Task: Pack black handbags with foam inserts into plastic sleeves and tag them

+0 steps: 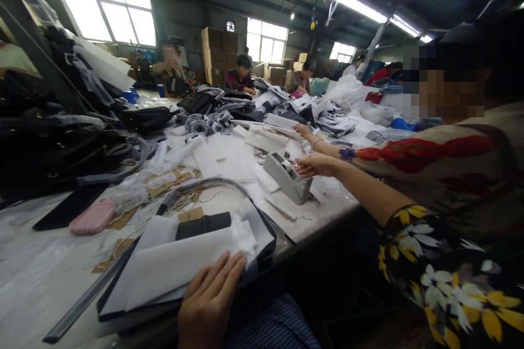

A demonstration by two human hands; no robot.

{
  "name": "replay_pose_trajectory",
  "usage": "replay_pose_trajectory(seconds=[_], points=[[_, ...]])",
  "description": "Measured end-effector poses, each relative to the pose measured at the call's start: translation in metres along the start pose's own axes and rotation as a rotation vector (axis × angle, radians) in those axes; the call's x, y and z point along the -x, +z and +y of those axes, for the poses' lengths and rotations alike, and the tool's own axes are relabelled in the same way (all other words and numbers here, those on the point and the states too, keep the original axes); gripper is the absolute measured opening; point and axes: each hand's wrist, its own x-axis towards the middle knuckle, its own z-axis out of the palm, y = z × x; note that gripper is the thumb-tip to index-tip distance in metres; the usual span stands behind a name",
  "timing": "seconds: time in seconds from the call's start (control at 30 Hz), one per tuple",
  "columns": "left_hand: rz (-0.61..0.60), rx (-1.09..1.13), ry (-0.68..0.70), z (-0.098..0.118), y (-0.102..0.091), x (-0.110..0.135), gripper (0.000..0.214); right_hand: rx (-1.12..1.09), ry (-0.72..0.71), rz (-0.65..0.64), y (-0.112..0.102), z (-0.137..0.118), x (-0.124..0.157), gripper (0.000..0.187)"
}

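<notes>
My left hand (213,297) lies with fingers stretched out on a dark bag (268,245) at the table's near edge. Under its fingertips are a white foam sheet (180,262) and crumpled white wrapping (244,237). The bag's wrapped strap (213,182) arches up behind it, and a dark flat piece (203,225) shows between the sheets. My right hand (317,166) reaches out to a grey tape dispenser (289,177), fingers extended at its upper side near the roll. Whether a strip of tape is at the fingertips is too small to make out.
A co-worker's hand (303,132) reaches to white sheets (266,139) just beyond the dispenser. A pink case (93,217) lies at left by brown paper tags (172,180). Black bags (53,147) are heaped at left, and wrapped goods (278,98) are piled farther back.
</notes>
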Motion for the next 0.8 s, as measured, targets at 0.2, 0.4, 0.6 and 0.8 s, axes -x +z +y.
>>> replay_pose_trajectory(seconds=[0.2, 0.4, 0.6, 0.8], points=[[-0.001, 0.012, 0.011, -0.001, -0.001, -0.001, 0.041, -0.041, 0.066, 0.084, -0.023, 0.016, 0.059, 0.040], [0.000, 0.048, 0.012, -0.002, -0.001, 0.000, 0.042, -0.068, 0.057, 0.230, -0.004, 0.064, 0.085, 0.045], [-0.010, 0.051, -0.012, -0.001, -0.001, 0.002, 0.040, -0.045, -0.066, 0.313, 0.020, 0.103, 0.070, 0.055], [-0.004, 0.061, -0.021, 0.001, -0.002, -0.001, 0.039, 0.093, -0.230, 0.367, 0.020, 0.110, 0.082, 0.046]])
